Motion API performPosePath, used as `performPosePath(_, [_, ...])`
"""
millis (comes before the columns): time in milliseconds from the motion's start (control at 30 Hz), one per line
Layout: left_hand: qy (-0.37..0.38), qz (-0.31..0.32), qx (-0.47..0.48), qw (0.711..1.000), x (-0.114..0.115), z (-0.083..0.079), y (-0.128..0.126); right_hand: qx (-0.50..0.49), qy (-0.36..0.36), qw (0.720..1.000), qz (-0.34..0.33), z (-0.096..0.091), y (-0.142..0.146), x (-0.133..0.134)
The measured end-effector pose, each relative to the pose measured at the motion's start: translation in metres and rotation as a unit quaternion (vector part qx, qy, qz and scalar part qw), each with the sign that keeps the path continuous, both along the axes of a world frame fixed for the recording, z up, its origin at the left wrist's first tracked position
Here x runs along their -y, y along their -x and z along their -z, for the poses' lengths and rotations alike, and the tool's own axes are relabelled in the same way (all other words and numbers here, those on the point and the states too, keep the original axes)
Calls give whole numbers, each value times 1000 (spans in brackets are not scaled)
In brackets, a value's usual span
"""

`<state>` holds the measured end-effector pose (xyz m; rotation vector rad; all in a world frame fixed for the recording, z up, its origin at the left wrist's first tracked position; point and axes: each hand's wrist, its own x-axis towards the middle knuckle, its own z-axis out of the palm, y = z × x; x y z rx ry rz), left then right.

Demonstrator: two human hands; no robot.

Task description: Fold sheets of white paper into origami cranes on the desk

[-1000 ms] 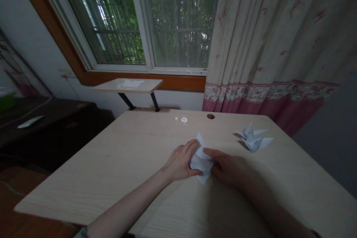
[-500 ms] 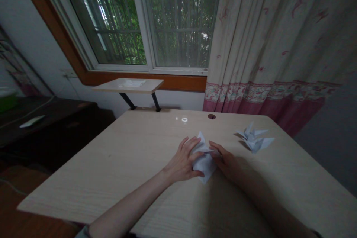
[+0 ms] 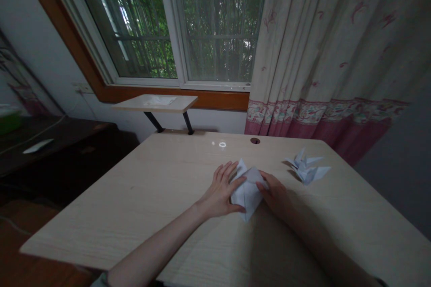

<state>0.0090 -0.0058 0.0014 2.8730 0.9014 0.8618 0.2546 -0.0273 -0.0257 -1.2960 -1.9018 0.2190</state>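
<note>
Paper (image 3: 248, 190) lies flat-ish on the desk (image 3: 151, 197), approx. centre. It is part-folded, w/ a flap raised to a ridge toward its 12 o'clock end and a sharp point at 6.

L hand (image 3: 220, 193) is on the paper's 9 o'clock side. Fingers are spread and nearly flat over the edge, thumb along the lower-left edge: open and pressing, not gripping.

R hand (image 3: 276, 193) is at 3 o'clock, in shadow. One fingertip touches the raised flap's edge and the other fingers look curled. Can't tell if it pinches the paper or only pushes it.

Step in hand, as I read it, is a flap being brought over and flattened. To do it well:
- **Anchor:** use the L hand as anchor, weight thru the fingertips, so the lower layers don't slide on the smooth desk.
- **Align:** the R hand leads the flap, lining edge to edge and tip to tip before any crease is set.
- **Crease:** press from the centre line outward, toward 3 and 9, w/ a fingertip or nail.
- **Check:** light is poor, esp. on the R side, so check alignment by feel too. W/ several thin layers, a skewed crease is prob. hard to undo.

A folded crane (image 3: 306, 168) sits at 2 o'clock from the paper, well apart from both hands. A hole (image 3: 255, 141) in the desk is at 12.
</note>
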Motion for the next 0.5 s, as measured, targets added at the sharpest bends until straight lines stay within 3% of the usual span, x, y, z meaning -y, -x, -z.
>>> performPosePath(200, [15, 3, 8, 1000, 0, 0, -1, 36, -33, 998, 30, -4, 1, 0])
performPosePath(367, [27, 11, 5, 1000, 0, 0, -1, 66, -10, 996, 66, -13, 3, 3])
performPosePath(500, [40, 23, 2, 999, 0, -1, 0, 39, 32, 997, 54, -17, 3, 7])
